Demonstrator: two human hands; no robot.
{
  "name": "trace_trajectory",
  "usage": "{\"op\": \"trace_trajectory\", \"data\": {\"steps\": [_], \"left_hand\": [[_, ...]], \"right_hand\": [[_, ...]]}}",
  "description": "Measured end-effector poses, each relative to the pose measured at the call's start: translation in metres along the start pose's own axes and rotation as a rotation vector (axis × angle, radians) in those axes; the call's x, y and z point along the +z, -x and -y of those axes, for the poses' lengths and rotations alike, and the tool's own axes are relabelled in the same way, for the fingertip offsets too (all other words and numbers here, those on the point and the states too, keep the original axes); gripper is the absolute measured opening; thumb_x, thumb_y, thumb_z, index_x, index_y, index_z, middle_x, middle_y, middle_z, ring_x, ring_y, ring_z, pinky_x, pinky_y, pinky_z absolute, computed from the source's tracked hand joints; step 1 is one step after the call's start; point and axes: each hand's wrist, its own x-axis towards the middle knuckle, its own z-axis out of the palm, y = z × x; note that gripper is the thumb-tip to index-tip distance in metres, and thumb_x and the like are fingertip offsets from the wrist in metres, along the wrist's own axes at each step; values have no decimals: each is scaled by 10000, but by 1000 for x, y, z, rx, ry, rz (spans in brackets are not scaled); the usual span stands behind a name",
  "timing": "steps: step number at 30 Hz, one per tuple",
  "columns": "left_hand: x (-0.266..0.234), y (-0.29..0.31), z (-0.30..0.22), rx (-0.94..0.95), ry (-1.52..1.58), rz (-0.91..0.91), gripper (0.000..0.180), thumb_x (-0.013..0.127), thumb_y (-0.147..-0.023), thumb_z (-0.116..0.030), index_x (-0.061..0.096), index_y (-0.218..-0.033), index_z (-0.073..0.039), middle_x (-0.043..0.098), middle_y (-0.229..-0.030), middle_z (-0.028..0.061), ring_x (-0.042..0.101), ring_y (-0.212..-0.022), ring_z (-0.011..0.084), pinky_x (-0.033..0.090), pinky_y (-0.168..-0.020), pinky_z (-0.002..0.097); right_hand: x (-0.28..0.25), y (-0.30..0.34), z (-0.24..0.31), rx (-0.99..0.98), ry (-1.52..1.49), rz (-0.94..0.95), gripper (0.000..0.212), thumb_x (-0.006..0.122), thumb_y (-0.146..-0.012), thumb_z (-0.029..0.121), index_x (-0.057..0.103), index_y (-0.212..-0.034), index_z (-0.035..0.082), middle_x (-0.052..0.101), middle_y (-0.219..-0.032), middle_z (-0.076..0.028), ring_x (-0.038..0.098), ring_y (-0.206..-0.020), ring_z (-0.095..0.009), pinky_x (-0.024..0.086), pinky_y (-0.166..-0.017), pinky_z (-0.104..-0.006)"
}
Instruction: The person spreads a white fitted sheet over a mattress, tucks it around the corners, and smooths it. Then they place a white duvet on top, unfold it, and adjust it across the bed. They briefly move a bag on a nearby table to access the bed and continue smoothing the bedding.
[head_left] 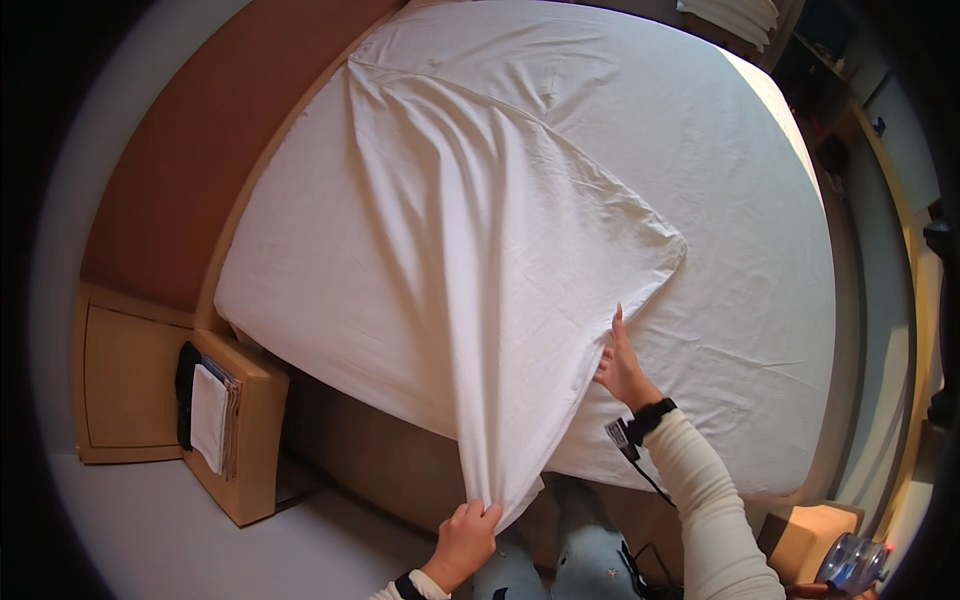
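A white bed sheet [560, 230] lies loosely across the bed, with long folds running from its far left corner toward me. My left hand [465, 540] is closed around the near corner, pulling the cloth taut past the bed's near edge. Beside the sheet's right edge, my right hand [622, 368] has its fingers spread; the fingertips are at the cloth without gripping it. Underneath, a white-covered mattress [740, 230] shows to the right and at the far side. A black strap with a small cabled device [622, 438] is on my right wrist.
At the left stands a wooden bedside cabinet [255, 430] with folded white cloth [208, 415] on it. A brown headboard panel [165, 180] runs along the bed's left side. Near right are a wooden box [815, 535] and a clear plastic bottle [850, 563]. Folded white linen [735, 15] lies beyond the bed.
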Motion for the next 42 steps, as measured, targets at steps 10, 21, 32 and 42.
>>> {"op": "trace_trajectory", "data": {"steps": [10,21,32,42], "left_hand": [[-55,190,246,-285,69,313,339,574,-824,-91,576,-1163,-86,614,-1094,173,603,-893,387,495,-734,487],[-184,54,386,-335,1028,-302,557,609,-931,-330,381,-1280,40,579,-1124,152,572,-1018,179,480,-855,298],[-202,7,344,-185,-206,207,678,757,-686,-385,504,-1198,-19,530,-1113,134,514,-1051,331,515,-784,439],[-274,95,487,-416,587,-551,162,542,-907,-77,450,-786,-23,445,-675,76,427,-611,165,377,-574,308]], "right_hand": [[294,97,-140,-592,466,350,227,545,-972,221,595,-1021,5,595,-898,-30,544,-843,-135,458,-730,-327],[414,127,-339,-624,1290,1003,426,472,-955,355,601,-758,1,591,-635,-218,575,-603,-434,466,-563,-484],[443,113,-413,-1344,1239,828,143,584,-744,161,682,-768,60,671,-757,-134,666,-675,-275,507,-555,-394],[486,77,-357,-454,1154,1191,403,572,-826,156,535,-1204,20,602,-994,-196,584,-944,-369,467,-883,-425]]}}
